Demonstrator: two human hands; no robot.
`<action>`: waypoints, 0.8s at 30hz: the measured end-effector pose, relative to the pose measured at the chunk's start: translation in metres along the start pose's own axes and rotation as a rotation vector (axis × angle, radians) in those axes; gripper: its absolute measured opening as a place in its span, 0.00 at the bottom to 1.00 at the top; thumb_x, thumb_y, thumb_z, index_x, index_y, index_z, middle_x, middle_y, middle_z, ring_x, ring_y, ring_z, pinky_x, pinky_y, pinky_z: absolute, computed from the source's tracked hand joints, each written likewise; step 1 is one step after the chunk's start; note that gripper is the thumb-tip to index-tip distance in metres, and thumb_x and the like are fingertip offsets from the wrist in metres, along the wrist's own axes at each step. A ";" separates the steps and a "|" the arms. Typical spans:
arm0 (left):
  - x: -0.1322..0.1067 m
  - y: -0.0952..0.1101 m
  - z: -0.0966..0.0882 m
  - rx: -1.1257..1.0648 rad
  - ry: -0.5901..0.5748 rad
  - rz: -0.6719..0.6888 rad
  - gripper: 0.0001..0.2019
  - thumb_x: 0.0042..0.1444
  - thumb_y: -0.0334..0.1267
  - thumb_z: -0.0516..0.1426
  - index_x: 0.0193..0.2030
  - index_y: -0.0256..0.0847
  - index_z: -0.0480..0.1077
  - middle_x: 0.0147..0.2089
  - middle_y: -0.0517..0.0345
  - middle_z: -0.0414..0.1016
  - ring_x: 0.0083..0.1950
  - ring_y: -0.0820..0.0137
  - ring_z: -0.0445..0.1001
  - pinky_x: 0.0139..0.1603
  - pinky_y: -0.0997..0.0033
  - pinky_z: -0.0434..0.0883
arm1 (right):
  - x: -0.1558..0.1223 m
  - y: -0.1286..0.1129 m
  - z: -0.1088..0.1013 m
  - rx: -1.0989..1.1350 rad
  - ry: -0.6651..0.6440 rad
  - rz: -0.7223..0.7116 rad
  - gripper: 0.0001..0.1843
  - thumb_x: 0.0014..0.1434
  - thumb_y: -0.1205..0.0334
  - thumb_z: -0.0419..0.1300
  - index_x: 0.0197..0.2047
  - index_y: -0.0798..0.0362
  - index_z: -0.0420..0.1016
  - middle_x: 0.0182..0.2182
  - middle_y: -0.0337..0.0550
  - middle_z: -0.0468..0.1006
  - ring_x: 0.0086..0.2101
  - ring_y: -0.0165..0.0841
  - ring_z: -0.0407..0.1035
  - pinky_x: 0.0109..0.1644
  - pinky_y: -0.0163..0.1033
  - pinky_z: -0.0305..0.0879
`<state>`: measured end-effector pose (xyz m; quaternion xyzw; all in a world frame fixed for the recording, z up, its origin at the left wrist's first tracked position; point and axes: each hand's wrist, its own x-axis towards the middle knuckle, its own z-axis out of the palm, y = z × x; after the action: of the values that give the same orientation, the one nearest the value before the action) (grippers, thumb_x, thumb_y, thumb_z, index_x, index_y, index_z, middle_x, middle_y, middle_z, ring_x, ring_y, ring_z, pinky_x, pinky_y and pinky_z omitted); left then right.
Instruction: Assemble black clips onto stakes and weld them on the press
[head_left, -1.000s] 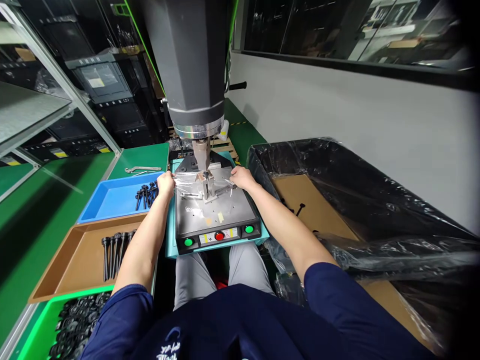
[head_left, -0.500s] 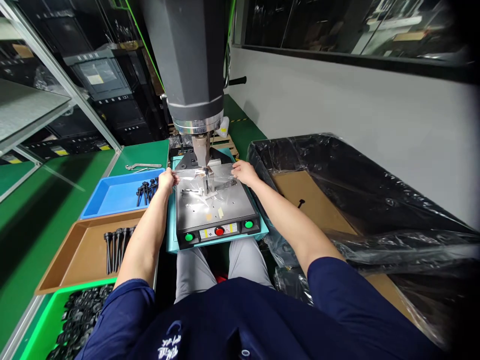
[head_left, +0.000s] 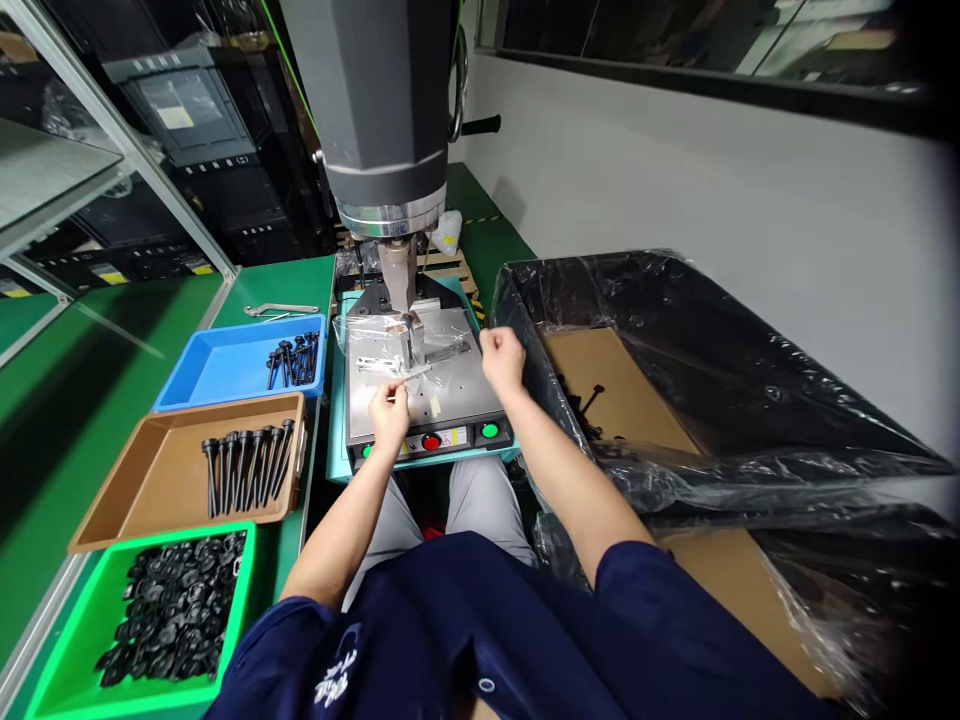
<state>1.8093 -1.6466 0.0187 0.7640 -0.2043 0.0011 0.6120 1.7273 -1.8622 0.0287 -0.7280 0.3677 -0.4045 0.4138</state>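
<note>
Two hands hover over the plate (head_left: 457,385). Left hand (head_left: 390,418), fingers curled, pinches a thin part (head_left: 415,373). Right hand (head_left: 502,360) is loosely closed, holding nothing.

left hand (head_left: 390,415) on machine plate (head_left: 450,385)

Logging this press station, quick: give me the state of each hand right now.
Left hand: fingers curled at the front of the grey metal press plate; whether it grips anything cannot be told.
Right hand: loosely curled above the plate's right edge, holding nothing visible.

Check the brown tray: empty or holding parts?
Holding parts. The brown tray has a row of long black pins lying side by side at its far end; the rest is bare.
</note>
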 end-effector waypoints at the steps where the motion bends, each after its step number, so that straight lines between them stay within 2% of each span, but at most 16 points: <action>1: 0.001 -0.007 -0.004 0.018 0.068 -0.003 0.07 0.58 0.37 0.56 0.41 0.42 0.74 0.42 0.51 0.77 0.46 0.66 0.76 0.49 0.69 0.71 | -0.015 0.004 0.001 -0.051 -0.034 -0.033 0.13 0.64 0.51 0.57 0.37 0.51 0.73 0.34 0.46 0.79 0.38 0.38 0.73 0.47 0.41 0.67; 3: 0.014 -0.019 -0.018 0.081 0.242 -0.015 0.10 0.58 0.37 0.56 0.46 0.41 0.72 0.49 0.48 0.75 0.52 0.64 0.75 0.55 0.66 0.70 | -0.041 0.010 0.009 -0.124 -0.132 -0.074 0.10 0.61 0.52 0.60 0.39 0.51 0.73 0.35 0.46 0.79 0.38 0.39 0.73 0.47 0.41 0.67; 5: 0.037 -0.028 -0.033 0.144 0.368 -0.047 0.15 0.59 0.38 0.57 0.52 0.40 0.69 0.56 0.44 0.72 0.58 0.61 0.72 0.62 0.63 0.66 | -0.055 0.010 0.019 -0.195 -0.181 -0.076 0.13 0.59 0.52 0.63 0.43 0.51 0.73 0.39 0.48 0.78 0.40 0.40 0.73 0.46 0.41 0.66; 6: 0.050 -0.031 -0.039 0.160 0.376 -0.065 0.18 0.59 0.38 0.58 0.55 0.40 0.67 0.59 0.42 0.70 0.61 0.60 0.70 0.64 0.62 0.64 | -0.057 0.009 0.024 -0.231 -0.180 -0.067 0.15 0.58 0.52 0.64 0.45 0.51 0.73 0.42 0.49 0.78 0.42 0.41 0.72 0.45 0.41 0.66; 8: 0.073 -0.037 -0.047 0.145 0.310 -0.093 0.22 0.58 0.40 0.59 0.59 0.40 0.64 0.63 0.40 0.67 0.66 0.59 0.66 0.67 0.61 0.61 | -0.054 0.005 0.033 -0.285 -0.162 -0.049 0.17 0.57 0.53 0.64 0.48 0.51 0.72 0.44 0.50 0.77 0.43 0.42 0.72 0.43 0.41 0.66; 10: 0.092 -0.041 -0.049 0.083 0.226 -0.107 0.25 0.56 0.42 0.62 0.60 0.40 0.63 0.64 0.40 0.68 0.67 0.59 0.65 0.67 0.62 0.61 | -0.048 0.002 0.038 -0.301 -0.149 -0.050 0.14 0.58 0.56 0.62 0.46 0.51 0.73 0.44 0.49 0.77 0.41 0.41 0.72 0.42 0.40 0.64; 12: 0.105 -0.045 -0.048 -0.007 0.172 -0.106 0.26 0.54 0.42 0.63 0.58 0.39 0.65 0.57 0.42 0.73 0.63 0.61 0.70 0.64 0.63 0.64 | -0.042 0.003 0.040 -0.270 -0.128 -0.076 0.07 0.60 0.60 0.58 0.40 0.51 0.74 0.41 0.48 0.78 0.39 0.39 0.71 0.41 0.39 0.63; 15: 0.115 -0.051 -0.048 -0.166 0.114 -0.071 0.19 0.52 0.43 0.64 0.48 0.36 0.71 0.40 0.51 0.78 0.46 0.65 0.78 0.55 0.65 0.70 | -0.038 0.011 0.040 -0.110 -0.087 -0.088 0.07 0.59 0.61 0.55 0.31 0.50 0.72 0.33 0.45 0.78 0.35 0.37 0.70 0.40 0.39 0.62; 18: 0.116 -0.053 -0.053 -0.264 0.082 -0.045 0.12 0.52 0.45 0.62 0.35 0.37 0.71 0.28 0.60 0.73 0.32 0.70 0.74 0.43 0.67 0.72 | -0.037 0.021 0.039 0.246 -0.117 0.116 0.06 0.52 0.58 0.60 0.27 0.50 0.70 0.25 0.39 0.74 0.30 0.34 0.67 0.35 0.37 0.62; 20: 0.113 -0.053 -0.058 -0.300 0.086 -0.053 0.12 0.53 0.46 0.60 0.32 0.38 0.69 0.24 0.63 0.69 0.27 0.73 0.70 0.37 0.69 0.72 | -0.037 0.026 0.038 0.444 -0.147 0.272 0.08 0.49 0.55 0.62 0.26 0.50 0.69 0.22 0.36 0.71 0.26 0.32 0.66 0.30 0.35 0.61; 24: 0.106 -0.047 -0.065 -0.379 0.106 -0.102 0.11 0.50 0.44 0.61 0.30 0.38 0.68 0.22 0.65 0.66 0.24 0.76 0.66 0.32 0.72 0.70 | -0.039 0.034 0.037 0.563 -0.168 0.415 0.14 0.45 0.50 0.63 0.27 0.50 0.68 0.21 0.35 0.70 0.21 0.28 0.64 0.21 0.31 0.55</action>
<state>1.9377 -1.6106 0.0178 0.6433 -0.1293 -0.0281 0.7541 1.7377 -1.8299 -0.0253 -0.5261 0.3467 -0.3358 0.7002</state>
